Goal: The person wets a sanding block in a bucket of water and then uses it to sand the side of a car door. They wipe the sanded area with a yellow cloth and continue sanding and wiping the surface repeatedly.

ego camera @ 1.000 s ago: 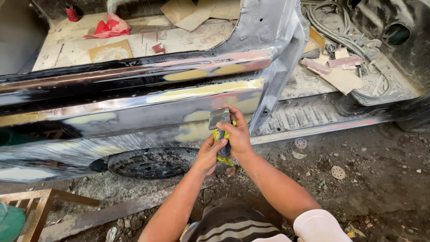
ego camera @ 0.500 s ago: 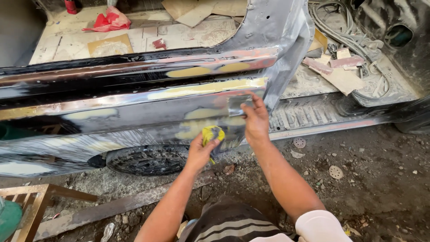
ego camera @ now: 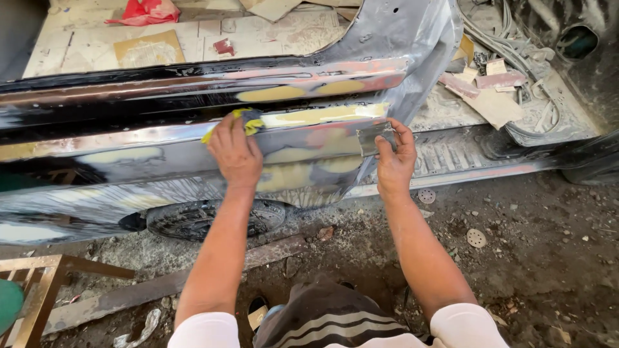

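Left hand (ego camera: 235, 153) has moved up-left across the glossy dark car body panel (ego camera: 161, 151), fingers pressing one yellow cloth (ego camera: 248, 119) against it; right hand (ego camera: 394, 161), fingers clamped on one flat grey metal scraper (ego camera: 373, 136), at panel's end; several yellow filler patches (ego camera: 284, 177) between.

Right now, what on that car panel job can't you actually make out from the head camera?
Head view only:
- Yellow cloth: mostly hidden under the left hand.
- Grey sanding sheet: lower edge covered by the right hand; its working face cannot be seen.
- Car panel: cut off at the left edge.
- Tyre: its upper part is hidden behind the panel.
- Green object: cut off at the left edge, kind unclear.
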